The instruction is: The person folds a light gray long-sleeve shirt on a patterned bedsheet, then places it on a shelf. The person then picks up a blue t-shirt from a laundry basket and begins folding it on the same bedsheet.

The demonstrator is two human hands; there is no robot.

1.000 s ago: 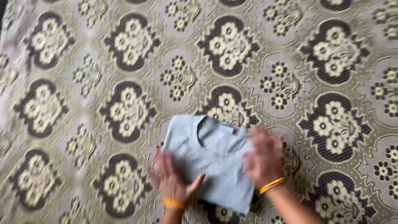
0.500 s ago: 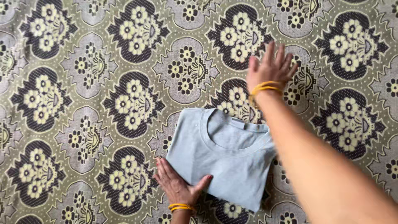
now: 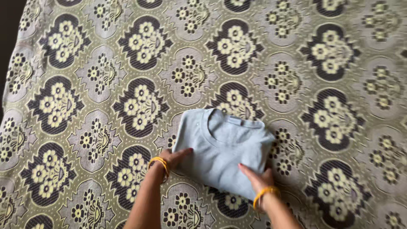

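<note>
A folded light blue-grey T-shirt (image 3: 222, 146) lies neck-up on a patterned bed cover (image 3: 106, 85), a little below the middle of the view. My left hand (image 3: 174, 157) rests at the shirt's lower left edge, fingers stretched flat onto the fabric. My right hand (image 3: 256, 177) sits at the shirt's lower right edge, fingers pressed on or tucked under the cloth; I cannot tell which. Both wrists carry yellow bangles.
The cover, with dark floral medallions on an olive and grey ground, fills nearly the whole view. Its left edge (image 3: 12, 63) drops off into a dark gap at the upper left.
My right hand, stretched out beyond the shirt's collar half a second ago, has come back to the shirt's lower right edge. My left hand has slid up along the left edge.
</note>
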